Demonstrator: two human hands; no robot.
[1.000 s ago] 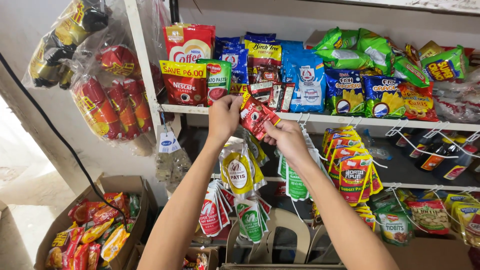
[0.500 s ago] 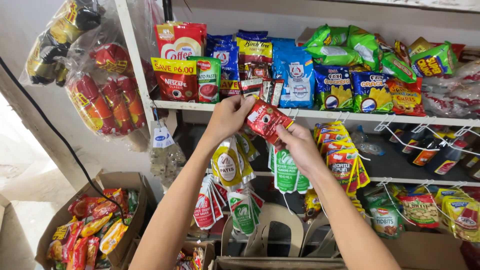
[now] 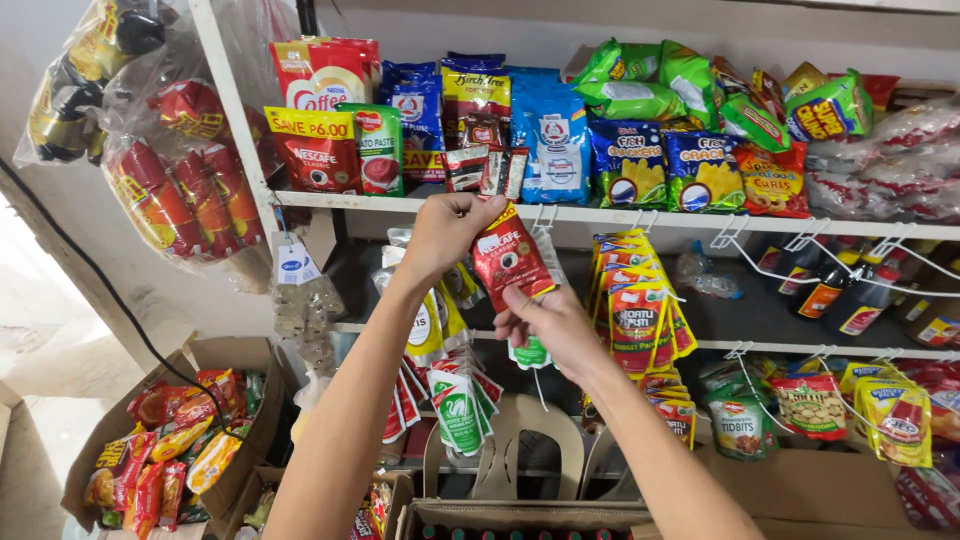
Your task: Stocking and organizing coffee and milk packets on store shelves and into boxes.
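My left hand [image 3: 447, 230] pinches the top of a strip of red coffee sachets [image 3: 510, 256] just under the white shelf edge [image 3: 620, 214]. My right hand [image 3: 548, 325] grips the strip's lower end from below. The strip hangs tilted in front of a white wire hook [image 3: 545, 218] fixed to the shelf. Green and white sachets [image 3: 455, 410] hang behind my left forearm. Yellow and red sachet strips [image 3: 635, 310] hang just right of my right hand.
The upper shelf holds coffee packs [image 3: 318, 150], blue milk powder bags [image 3: 552, 135] and snack bags [image 3: 700, 170]. Bagged packets [image 3: 165, 190] hang at the left. A cardboard box of snacks [image 3: 170, 455] stands on the floor at the left. Dark bottles [image 3: 830, 290] sit at the right.
Both hands have dropped a little below the shelf edge, and the red sachet strip now hangs longer and straighter between them. The camera has shifted slightly.
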